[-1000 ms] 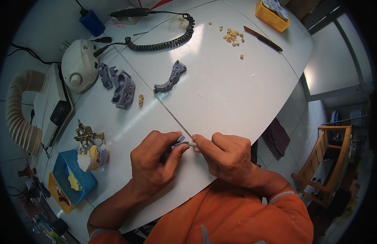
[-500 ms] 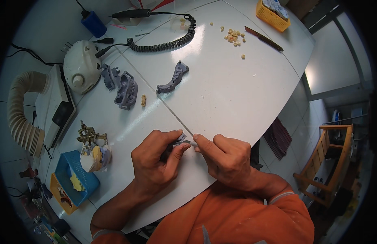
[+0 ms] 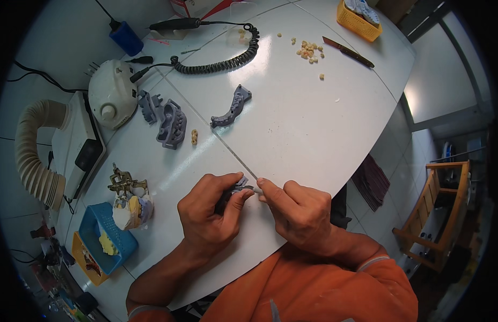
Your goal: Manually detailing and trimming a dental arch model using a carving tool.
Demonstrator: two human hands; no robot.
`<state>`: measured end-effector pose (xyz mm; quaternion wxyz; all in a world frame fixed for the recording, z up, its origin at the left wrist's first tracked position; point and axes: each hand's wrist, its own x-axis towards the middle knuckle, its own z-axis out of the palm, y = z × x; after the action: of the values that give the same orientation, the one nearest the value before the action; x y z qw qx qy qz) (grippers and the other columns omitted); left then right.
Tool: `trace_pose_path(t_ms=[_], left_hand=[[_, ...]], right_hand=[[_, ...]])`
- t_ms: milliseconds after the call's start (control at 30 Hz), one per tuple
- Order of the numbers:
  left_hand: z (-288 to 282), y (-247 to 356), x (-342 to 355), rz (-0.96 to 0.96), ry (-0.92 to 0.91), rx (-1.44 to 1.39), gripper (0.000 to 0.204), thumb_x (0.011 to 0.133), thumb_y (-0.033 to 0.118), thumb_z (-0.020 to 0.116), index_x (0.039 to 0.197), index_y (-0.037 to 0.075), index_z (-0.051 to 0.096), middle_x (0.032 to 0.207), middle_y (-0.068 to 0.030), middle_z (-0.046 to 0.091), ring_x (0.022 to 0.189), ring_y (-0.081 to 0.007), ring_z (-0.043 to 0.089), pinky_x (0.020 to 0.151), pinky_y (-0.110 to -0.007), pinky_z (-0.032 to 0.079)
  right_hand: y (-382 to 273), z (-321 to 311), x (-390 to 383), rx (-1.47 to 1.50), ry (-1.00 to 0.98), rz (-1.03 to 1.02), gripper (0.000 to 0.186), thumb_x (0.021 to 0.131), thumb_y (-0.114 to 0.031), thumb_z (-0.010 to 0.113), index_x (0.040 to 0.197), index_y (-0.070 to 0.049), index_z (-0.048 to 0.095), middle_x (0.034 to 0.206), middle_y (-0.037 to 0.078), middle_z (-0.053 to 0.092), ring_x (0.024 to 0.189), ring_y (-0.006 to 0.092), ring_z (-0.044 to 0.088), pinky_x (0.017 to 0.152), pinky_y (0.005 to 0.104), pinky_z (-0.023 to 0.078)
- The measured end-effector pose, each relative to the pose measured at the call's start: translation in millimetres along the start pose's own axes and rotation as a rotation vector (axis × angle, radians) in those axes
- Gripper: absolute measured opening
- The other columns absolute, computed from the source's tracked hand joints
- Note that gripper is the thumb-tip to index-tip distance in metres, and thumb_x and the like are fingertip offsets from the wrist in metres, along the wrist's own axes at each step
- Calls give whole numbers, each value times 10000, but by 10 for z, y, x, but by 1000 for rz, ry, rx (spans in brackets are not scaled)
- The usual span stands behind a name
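Note:
Near the table's front edge, my left hand (image 3: 210,208) is closed round a small grey dental model piece (image 3: 242,181), mostly hidden by the fingers. My right hand (image 3: 298,213) grips a small knife (image 3: 257,190) with a pale handle. Its dark blade reaches the piece close to my left thumb; exact contact is hard to make out. Farther off lie a curved grey dental arch model (image 3: 234,109) and larger grey dental model parts (image 3: 172,126). Beside those parts rests a short cream row of teeth (image 3: 194,137).
To the left stand a plaster model on a brass articulator (image 3: 132,206), a blue basket (image 3: 105,236), a white control box (image 3: 110,96) and a ribbed hose (image 3: 24,145). A handpiece with a coiled cord (image 3: 219,65), loose tooth crowns (image 3: 309,51) and a brown-handled knife (image 3: 350,52) lie at the back.
The view has shifted slightly, so the table things sit a little further right and lower. Both hands keep nearly the same hold on the model piece and the knife.

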<state>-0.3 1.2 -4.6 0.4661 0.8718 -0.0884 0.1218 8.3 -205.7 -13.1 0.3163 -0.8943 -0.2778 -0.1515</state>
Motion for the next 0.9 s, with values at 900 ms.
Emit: trace_pose_path(t_ms=[900], left_hand=[[75,21,12,-15,84,1,230,942,45,859,1157,1,790,849,-92,726,689,-147,664,623,-283,500]], right_hand=[[-85,87,-41,-19,66,78,343,968,-132,814,1304,-67,806,686,22,462,460,169,473,434,360,401]])
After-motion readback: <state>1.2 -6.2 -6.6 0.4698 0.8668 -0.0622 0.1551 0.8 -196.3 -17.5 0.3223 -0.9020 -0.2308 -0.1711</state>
